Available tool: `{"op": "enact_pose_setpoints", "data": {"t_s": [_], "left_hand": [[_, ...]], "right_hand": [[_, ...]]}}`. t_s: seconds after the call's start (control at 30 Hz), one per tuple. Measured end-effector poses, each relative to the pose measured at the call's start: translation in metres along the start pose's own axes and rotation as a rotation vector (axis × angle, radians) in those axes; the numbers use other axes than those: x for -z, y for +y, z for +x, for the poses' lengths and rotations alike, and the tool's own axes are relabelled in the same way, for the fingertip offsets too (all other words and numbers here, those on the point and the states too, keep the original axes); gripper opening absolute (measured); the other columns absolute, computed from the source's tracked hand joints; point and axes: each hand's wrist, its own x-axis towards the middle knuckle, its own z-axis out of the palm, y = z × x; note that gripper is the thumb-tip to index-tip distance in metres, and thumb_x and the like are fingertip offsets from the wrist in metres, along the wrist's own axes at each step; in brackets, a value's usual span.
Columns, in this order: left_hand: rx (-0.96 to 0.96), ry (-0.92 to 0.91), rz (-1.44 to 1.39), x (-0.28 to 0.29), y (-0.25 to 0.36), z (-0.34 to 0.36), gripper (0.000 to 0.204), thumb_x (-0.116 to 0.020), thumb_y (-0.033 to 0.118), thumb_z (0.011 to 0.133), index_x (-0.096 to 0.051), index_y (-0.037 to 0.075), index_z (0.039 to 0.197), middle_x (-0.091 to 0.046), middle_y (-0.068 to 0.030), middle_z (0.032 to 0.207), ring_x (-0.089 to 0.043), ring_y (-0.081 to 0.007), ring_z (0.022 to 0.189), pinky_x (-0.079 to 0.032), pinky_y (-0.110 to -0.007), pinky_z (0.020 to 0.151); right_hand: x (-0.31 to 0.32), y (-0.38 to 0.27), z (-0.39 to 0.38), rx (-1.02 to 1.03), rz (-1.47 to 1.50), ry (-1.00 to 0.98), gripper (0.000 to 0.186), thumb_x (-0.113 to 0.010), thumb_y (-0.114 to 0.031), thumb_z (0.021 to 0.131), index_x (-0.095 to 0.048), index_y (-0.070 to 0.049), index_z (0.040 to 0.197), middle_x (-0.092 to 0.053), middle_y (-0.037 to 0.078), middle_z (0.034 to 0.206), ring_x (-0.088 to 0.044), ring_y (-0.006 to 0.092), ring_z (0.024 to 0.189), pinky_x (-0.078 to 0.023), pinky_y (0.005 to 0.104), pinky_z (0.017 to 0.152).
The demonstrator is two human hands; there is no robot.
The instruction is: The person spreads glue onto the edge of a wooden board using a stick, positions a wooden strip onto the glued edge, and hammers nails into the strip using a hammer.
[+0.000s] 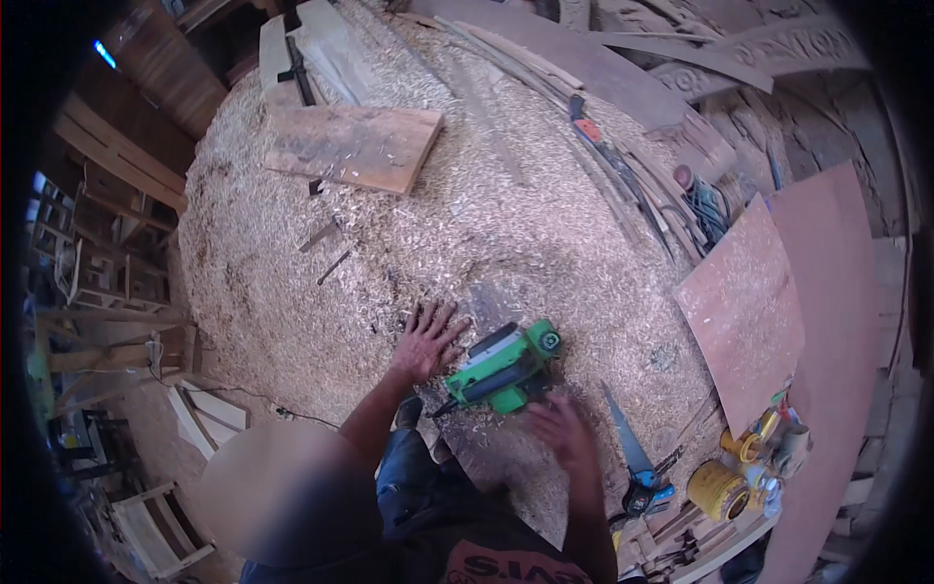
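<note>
A green electric hand planer (501,368) lies tilted on its side among the wood shavings in front of me. My left hand (428,341) is just left of it, fingers spread over the shavings, holding nothing. On the planer's near right side is my right hand (564,430), somewhat blurred, with its fingers stretched out and apart. Nothing shows in its grip, and I cannot tell whether it touches the planer. A handsaw (630,443) with a blue handle rests to the right of my right hand.
Shavings (506,214) cover the work surface. A thick wooden board (355,144) lies at the far left. Yellow tins (718,489) stand at the near right beside a flat panel (747,302). A long red-and-black tool (613,161) lies farther back on the right. Wooden frames (107,263) stand at left.
</note>
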Motion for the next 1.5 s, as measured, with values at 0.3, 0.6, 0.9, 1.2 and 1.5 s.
{"op": "enact_pose_setpoints", "data": {"t_s": [0.3, 0.6, 0.9, 1.2, 1.5], "left_hand": [[1.157, -0.129, -0.074, 0.054, -0.193, -0.073, 0.065, -0.056, 0.035, 0.099, -0.035, 0.016, 0.156, -0.024, -0.0212, 0.164, -0.024, -0.0418, 0.151, -0.023, -0.063, 0.117], [0.857, 0.602, -1.231, 0.03, -0.248, 0.074, 0.061, -0.066, 0.026, 0.096, -0.048, -0.011, 0.141, -0.07, -0.0191, 0.105, -0.067, -0.0304, 0.094, -0.052, -0.04, 0.085], [1.06, 0.335, -2.285, 0.054, -0.301, 0.219, 0.028, -0.05, 0.043, 0.103, -0.061, 0.018, 0.113, -0.067, -0.0092, 0.12, -0.064, -0.0307, 0.109, -0.051, -0.051, 0.098], [0.903, 0.538, -2.193, 0.066, -0.382, 0.165, 0.045, -0.056, 0.032, 0.101, -0.055, 0.006, 0.138, -0.061, -0.013, 0.139, -0.056, -0.0347, 0.129, -0.039, -0.056, 0.115], [0.666, 0.584, -1.826, 0.124, -0.335, 0.007, 0.032, -0.051, 0.019, 0.102, -0.058, 0.0, 0.127, -0.063, -0.0154, 0.125, -0.062, -0.0305, 0.117, -0.052, -0.048, 0.102]], "right_hand": [[-0.089, 0.042, 0.053, 0.084, 0.36, 0.164, 0.061, -0.051, -0.049, 0.1, -0.043, -0.005, 0.142, -0.058, 0.022, 0.131, -0.055, 0.0359, 0.123, -0.043, 0.0507, 0.105], [-0.124, 0.015, 0.048, 0.231, 0.471, 0.348, 0.031, -0.063, -0.037, 0.099, -0.059, -0.009, 0.113, -0.063, 0.005, 0.089, -0.065, 0.0208, 0.08, -0.055, 0.0385, 0.076], [-0.067, 0.052, -0.06, 0.271, 0.157, 0.632, 0.026, -0.067, -0.031, 0.098, -0.064, -0.006, 0.105, -0.059, 0.0, 0.075, -0.058, 0.0116, 0.063, -0.05, 0.0284, 0.058], [-0.004, 0.129, -0.142, 0.259, -0.12, 0.902, 0.025, -0.071, -0.033, 0.095, -0.066, -0.01, 0.086, -0.059, -0.002, 0.068, -0.054, 0.0076, 0.056, -0.042, 0.0253, 0.053], [0.044, 0.175, -0.156, 0.312, -0.247, 0.796, 0.022, -0.071, -0.029, 0.097, -0.065, -0.009, 0.089, -0.058, -0.003, 0.067, -0.054, 0.0069, 0.056, -0.043, 0.0254, 0.053]]}}
